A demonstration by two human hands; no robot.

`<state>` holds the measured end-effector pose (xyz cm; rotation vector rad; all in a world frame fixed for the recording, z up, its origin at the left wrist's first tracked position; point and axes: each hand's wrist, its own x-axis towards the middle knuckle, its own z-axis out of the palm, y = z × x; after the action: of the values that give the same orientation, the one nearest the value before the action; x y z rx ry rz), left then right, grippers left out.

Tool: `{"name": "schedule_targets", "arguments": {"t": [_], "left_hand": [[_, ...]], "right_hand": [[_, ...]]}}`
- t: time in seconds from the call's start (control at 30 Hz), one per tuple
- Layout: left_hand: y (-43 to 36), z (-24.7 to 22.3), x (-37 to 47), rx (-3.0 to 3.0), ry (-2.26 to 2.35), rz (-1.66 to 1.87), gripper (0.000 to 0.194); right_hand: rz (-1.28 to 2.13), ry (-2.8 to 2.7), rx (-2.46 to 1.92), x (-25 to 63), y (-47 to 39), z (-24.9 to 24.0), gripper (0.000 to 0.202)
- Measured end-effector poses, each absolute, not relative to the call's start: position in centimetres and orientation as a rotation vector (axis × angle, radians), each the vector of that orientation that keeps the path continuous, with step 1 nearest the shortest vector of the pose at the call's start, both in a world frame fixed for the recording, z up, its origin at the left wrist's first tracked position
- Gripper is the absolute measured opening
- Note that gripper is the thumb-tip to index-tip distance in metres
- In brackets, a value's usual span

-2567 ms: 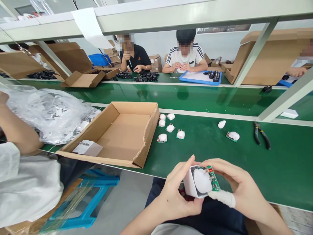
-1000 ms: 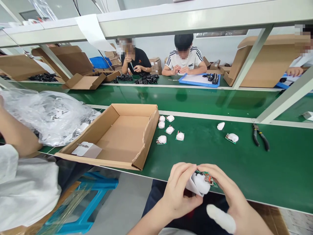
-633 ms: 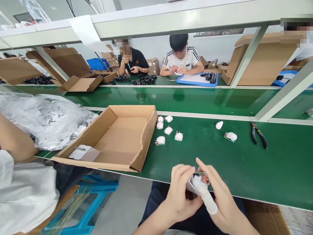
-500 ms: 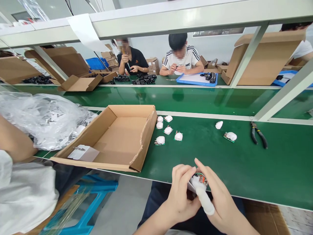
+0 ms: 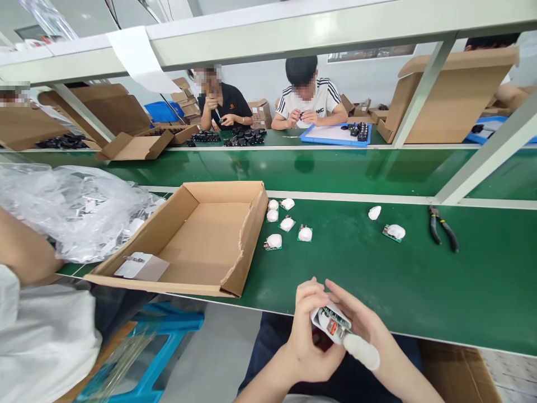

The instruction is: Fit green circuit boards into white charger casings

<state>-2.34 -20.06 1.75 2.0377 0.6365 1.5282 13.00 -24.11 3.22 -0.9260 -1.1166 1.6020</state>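
Left hand [image 5: 302, 341] wraps smooth white plastic housing [image 5: 340, 314], tilted over my lap. Right hand [image 5: 370, 326] cupped loosely beside it, white-wrapped thumb at mouth edge (seems touching). Circuit board [image 5: 333, 327] mostly inside, metal port facing out; seating looks nearly done, mouth uncapped. Bearings from housing: 10 o'clock, ragged-edged cardboard tray [image 5: 206, 237] holding 1 boxy pronged block [image 5: 147, 268], presumably finished. Left, I judge: 6 boards [image 5: 287, 224] with chalky rounded lumps, 11 o'clock; 1 similar board [image 5: 394, 232], 1 o'clock, on slick green bench [image 5: 419, 291].
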Motion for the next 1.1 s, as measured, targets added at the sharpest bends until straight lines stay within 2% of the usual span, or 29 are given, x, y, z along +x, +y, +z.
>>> {"name": "schedule_targets", "arguments": {"t": [0.2,0.3,0.43,0.63,0.97,1.1], "left_hand": [[-20.3,1.8,-2.0,1.919,0.511,1.5,0.066],[-20.4,2.2,-2.4,1.81,0.475,1.357,0.057],[-20.7,2.4,-2.6,1.478,0.463,1.212,0.064],[-21.3,2.2,-1.4,1.297,0.593,1.363,0.039],[-21.7,1.5,-1.3,1.396,0.648,1.386,0.017],[-21.7,1.9,-1.0,1.363,0.691,1.371,0.015]], "right_hand": [[1.633,-1.091,-0.854,12.6,-24.1,3.1,0.086],[1.609,-1.016,-0.886,12.2,-24.0,3.7,0.08],[1.587,-1.011,-0.932,11.7,-24.2,4.3,0.07],[1.483,-1.067,-0.953,11.2,-24.5,3.8,0.063],[1.468,-1.01,-1.002,10.9,-24.1,4.0,0.05],[1.407,-1.022,-1.025,10.7,-23.6,3.3,0.043]]}}
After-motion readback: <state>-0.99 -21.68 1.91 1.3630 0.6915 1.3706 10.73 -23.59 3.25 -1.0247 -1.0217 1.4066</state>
